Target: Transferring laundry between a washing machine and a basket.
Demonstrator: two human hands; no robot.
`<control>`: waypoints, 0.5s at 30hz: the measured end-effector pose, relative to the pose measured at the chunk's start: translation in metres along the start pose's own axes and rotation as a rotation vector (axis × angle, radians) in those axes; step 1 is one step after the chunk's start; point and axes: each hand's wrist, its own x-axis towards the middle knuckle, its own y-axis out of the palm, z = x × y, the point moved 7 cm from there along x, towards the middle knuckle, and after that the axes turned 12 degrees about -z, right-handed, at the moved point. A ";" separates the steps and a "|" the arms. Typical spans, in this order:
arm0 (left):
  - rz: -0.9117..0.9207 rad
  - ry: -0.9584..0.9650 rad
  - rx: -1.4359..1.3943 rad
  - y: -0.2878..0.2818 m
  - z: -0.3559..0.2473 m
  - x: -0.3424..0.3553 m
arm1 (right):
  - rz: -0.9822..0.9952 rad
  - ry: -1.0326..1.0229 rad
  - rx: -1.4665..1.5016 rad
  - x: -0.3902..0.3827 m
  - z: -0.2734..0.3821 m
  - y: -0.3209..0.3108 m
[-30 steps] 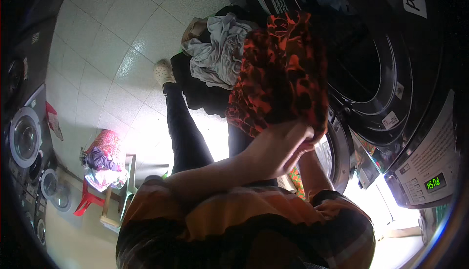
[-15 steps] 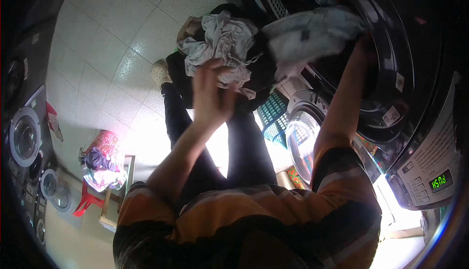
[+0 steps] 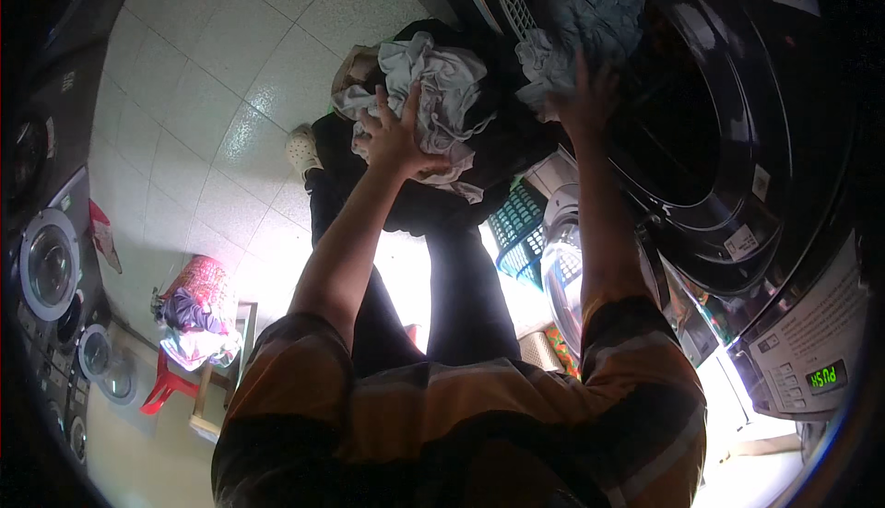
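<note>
A bunched pile of pale grey laundry [image 3: 429,65] lies in front of me over dark fabric [image 3: 502,130]. Against its near side rests my left hand [image 3: 398,144], fingers spread wide and gripping nothing. At the round opening of a dark front-loading machine [image 3: 724,75], my right hand [image 3: 588,100] is held with its fingers apart. Just beyond those fingers, a crumpled grey-blue cloth [image 3: 590,15] sits in the mouth of the machine. It touches or nearly touches the right hand. The drum's inside is mostly in shadow.
Below the machine are a teal plastic basket [image 3: 518,227] and an open round glass door [image 3: 562,264]. A lit control panel [image 3: 807,374] is at the right. Far left stand more machines [image 3: 51,264], a red stool [image 3: 171,383] and a red basket of clothes [image 3: 198,301].
My right hand has drawn left from deeper in the opening. The grey-blue cloth, stretched out before, now lies bunched at the machine's mouth. My left hand's fingers have spread on the pile.
</note>
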 end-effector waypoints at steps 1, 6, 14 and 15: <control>-0.014 0.006 0.012 -0.001 0.003 0.004 | 0.003 -0.002 0.003 0.009 -0.002 0.012; -0.024 0.034 0.010 0.012 -0.008 0.011 | 0.324 0.025 0.121 0.066 -0.063 0.119; -0.532 0.227 -0.697 0.033 0.051 0.051 | -0.619 0.058 0.504 0.153 -0.185 0.028; -0.559 -0.048 -0.683 0.036 0.089 0.045 | -0.558 0.108 0.616 0.127 -0.144 0.019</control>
